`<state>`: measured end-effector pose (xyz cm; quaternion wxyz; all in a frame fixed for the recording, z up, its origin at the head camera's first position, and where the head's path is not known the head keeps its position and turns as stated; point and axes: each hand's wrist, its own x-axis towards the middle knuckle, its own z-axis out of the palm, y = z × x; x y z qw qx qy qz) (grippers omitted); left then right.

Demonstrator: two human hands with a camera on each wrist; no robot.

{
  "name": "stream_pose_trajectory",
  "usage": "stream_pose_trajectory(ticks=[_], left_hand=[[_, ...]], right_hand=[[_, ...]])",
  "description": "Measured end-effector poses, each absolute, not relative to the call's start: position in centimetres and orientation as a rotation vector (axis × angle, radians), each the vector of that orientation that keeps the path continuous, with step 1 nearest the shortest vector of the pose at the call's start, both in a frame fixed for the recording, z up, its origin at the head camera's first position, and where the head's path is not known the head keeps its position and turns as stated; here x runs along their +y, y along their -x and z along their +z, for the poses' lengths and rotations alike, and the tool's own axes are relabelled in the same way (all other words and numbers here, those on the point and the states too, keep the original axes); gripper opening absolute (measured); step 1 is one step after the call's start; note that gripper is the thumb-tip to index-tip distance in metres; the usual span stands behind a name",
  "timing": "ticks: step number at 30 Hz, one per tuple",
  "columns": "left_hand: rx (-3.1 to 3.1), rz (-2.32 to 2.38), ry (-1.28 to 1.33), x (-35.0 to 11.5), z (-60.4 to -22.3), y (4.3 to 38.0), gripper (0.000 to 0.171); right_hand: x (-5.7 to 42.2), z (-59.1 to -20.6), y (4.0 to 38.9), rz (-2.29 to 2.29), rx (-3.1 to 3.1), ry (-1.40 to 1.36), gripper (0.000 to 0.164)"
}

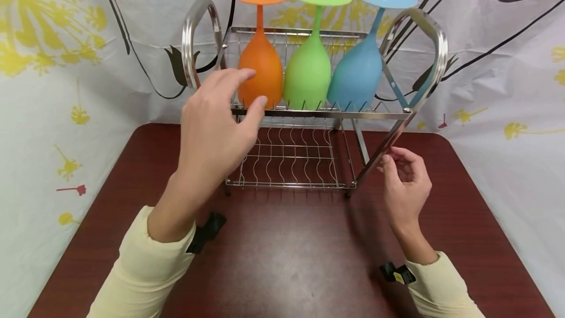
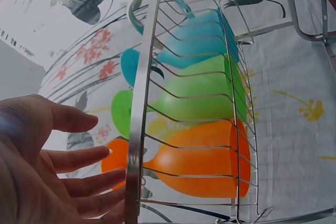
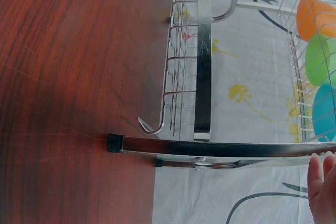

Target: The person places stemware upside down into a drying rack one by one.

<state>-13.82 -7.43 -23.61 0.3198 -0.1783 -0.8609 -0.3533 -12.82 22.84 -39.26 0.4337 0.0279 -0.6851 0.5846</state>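
Three stemmed goblets stand upside down in a row on the upper shelf of a metal dish rack (image 1: 304,186): an orange goblet (image 1: 267,63), a green goblet (image 1: 307,75) and a blue goblet (image 1: 356,75), which leans right. My left hand (image 1: 216,117) is raised before the orange goblet, thumb and fingers spread apart. Nothing is in its grasp; in the left wrist view its fingers (image 2: 79,158) point toward the rack's front bar. Low on the right, my right hand (image 1: 406,180) touches the rack's side leg with loosely bent fingers. Only its fingertips (image 3: 315,169) show in the right wrist view.
The rack stands on a dark red-brown table (image 1: 273,259). Behind it hangs a white patterned cloth (image 1: 499,87). A curved metal handle (image 1: 434,38) rises at each end of the rack. The lower shelf has wavy wires.
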Motion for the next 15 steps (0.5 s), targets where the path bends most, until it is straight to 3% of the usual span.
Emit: stream_pose_trajectory(ticks=[15], left_hand=[[-1.947, -0.764, 0.897, -7.3, -26.7, 11.8, 0.027]], right_hand=[[21.4, -37.3, 11.7, 1.347, -1.938, -0.487, 0.028]])
